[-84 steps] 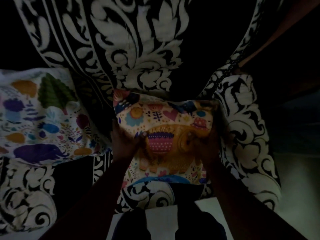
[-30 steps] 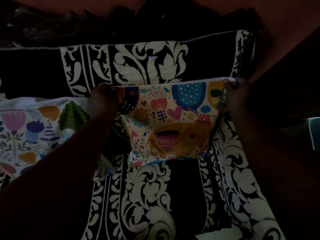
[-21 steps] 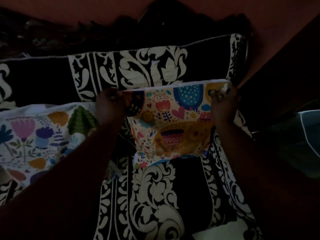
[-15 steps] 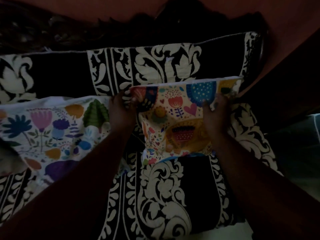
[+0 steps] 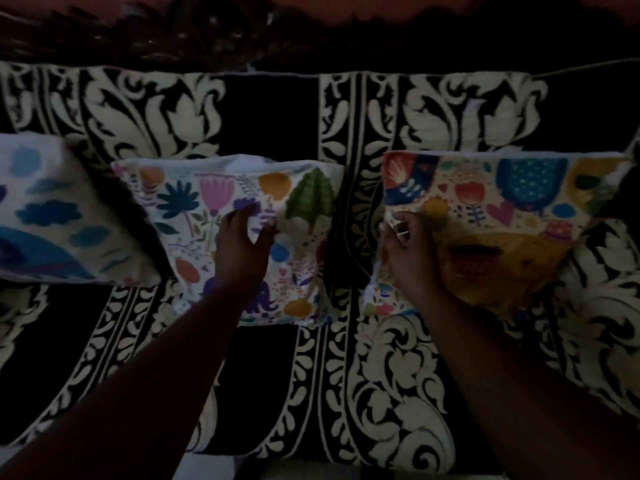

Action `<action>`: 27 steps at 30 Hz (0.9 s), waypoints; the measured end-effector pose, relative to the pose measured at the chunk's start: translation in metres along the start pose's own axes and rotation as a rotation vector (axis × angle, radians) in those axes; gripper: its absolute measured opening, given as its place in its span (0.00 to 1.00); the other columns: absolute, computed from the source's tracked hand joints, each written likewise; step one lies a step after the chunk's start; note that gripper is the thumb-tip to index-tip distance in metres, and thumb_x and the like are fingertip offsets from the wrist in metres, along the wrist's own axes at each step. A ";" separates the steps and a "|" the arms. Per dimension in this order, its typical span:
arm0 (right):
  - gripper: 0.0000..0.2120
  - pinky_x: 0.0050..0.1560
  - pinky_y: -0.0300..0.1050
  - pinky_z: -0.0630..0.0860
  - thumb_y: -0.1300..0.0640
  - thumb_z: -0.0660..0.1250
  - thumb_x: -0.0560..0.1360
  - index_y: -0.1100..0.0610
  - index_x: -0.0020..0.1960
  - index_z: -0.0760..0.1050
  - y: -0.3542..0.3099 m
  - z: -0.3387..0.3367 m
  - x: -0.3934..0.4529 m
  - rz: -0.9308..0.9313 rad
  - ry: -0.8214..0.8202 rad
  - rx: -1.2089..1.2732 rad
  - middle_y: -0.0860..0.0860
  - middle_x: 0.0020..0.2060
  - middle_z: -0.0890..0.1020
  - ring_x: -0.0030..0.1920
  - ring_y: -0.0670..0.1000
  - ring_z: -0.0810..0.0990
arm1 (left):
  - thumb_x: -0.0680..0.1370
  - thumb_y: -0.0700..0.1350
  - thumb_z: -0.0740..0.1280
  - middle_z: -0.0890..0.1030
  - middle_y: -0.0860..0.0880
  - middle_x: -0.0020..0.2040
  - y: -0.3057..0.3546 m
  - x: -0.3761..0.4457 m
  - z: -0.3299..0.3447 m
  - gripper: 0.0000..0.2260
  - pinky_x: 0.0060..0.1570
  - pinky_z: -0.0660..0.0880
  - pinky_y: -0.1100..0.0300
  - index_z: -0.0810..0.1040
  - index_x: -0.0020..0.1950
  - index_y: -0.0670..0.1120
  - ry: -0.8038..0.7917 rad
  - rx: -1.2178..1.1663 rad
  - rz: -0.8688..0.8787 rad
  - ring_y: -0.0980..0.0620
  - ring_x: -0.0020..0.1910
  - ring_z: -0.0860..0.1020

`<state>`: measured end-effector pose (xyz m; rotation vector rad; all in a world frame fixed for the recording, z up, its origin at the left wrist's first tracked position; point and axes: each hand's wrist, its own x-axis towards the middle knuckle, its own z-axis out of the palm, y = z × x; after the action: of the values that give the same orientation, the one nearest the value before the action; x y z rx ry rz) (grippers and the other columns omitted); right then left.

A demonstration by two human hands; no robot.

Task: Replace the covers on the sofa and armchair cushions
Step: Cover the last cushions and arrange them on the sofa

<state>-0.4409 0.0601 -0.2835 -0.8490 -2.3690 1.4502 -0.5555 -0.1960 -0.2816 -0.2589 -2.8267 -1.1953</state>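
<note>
**Three covered cushions lined up along sofa back, both hands on them**

Dim room. Sofa (image 5: pixel 398 375) fills the view, black-and-cream scroll throw over seat and backrest; dark carved wood shows above the top edge of the backrest. Front half of the seat is bare throw, open room there; front edge sits at the bottom of the view. Narrow strip of throw shows between the middle and right cushions.

Three cushions lean against the backrest, long axes running left-right along the back edge of the seat, printed faces toward the person. Right cushion (image 5: pixel 512 216), elephant and heart print, sits at the right end of the seat, its right corner near the armrest; top edge level, bottom edge on the seat. Middle cushion (image 5: pixel 194 216), flower and tree print on white, is mid-seat, tilted a bit, left side lower. Left cushion (image 5: pixel 45 216), blue shapes on white, is blurred and cut by the left edge of the view; its right corner is just beside the middle cushion, contact unclear.

Left hand (image 5: pixel 239 251) lies on the face of the middle cushion, fingers spread and mostly straight, gripping nothing. Right hand (image 5: pixel 408 251) is at the left edge of the right cushion, fingers curled; looks like it pinches the fabric edge, but too dark to be sure.
</note>
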 end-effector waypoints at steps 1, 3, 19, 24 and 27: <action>0.18 0.47 0.49 0.77 0.44 0.65 0.81 0.52 0.66 0.72 -0.009 0.013 0.003 -0.007 -0.007 -0.014 0.51 0.55 0.77 0.53 0.53 0.78 | 0.80 0.54 0.69 0.76 0.41 0.63 -0.014 0.010 -0.013 0.22 0.58 0.73 0.52 0.74 0.71 0.46 0.022 0.021 0.002 0.42 0.62 0.76; 0.20 0.47 0.47 0.76 0.43 0.66 0.80 0.53 0.66 0.72 -0.028 0.042 0.012 -0.003 0.005 -0.052 0.49 0.52 0.78 0.53 0.52 0.78 | 0.80 0.54 0.69 0.75 0.39 0.63 -0.044 0.036 -0.040 0.23 0.60 0.71 0.51 0.74 0.71 0.45 0.085 0.095 -0.029 0.40 0.63 0.74; 0.06 0.42 0.45 0.63 0.52 0.63 0.84 0.52 0.50 0.76 -0.067 0.109 0.063 -0.094 0.177 -0.264 0.51 0.38 0.74 0.36 0.50 0.71 | 0.73 0.49 0.73 0.72 0.37 0.63 -0.157 0.170 -0.153 0.22 0.59 0.66 0.39 0.77 0.66 0.45 -0.037 0.781 0.277 0.34 0.62 0.69; 0.20 0.50 0.57 0.75 0.49 0.66 0.82 0.58 0.69 0.71 -0.069 0.092 0.058 -0.350 0.227 -0.551 0.62 0.61 0.77 0.55 0.64 0.76 | 0.78 0.50 0.69 0.75 0.36 0.62 -0.167 0.191 -0.163 0.22 0.55 0.68 0.39 0.70 0.67 0.41 -0.023 0.813 0.417 0.33 0.59 0.72; 0.19 0.50 0.63 0.75 0.49 0.65 0.80 0.61 0.63 0.76 -0.070 0.085 0.068 -0.445 0.180 -0.704 0.64 0.55 0.79 0.53 0.68 0.77 | 0.77 0.48 0.69 0.78 0.35 0.58 -0.168 0.197 -0.166 0.20 0.56 0.67 0.38 0.73 0.66 0.41 -0.058 0.824 0.445 0.32 0.57 0.74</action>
<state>-0.5608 0.0142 -0.2698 -0.4880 -2.7005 0.3499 -0.7811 -0.4042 -0.2606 -0.7898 -2.7935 0.0789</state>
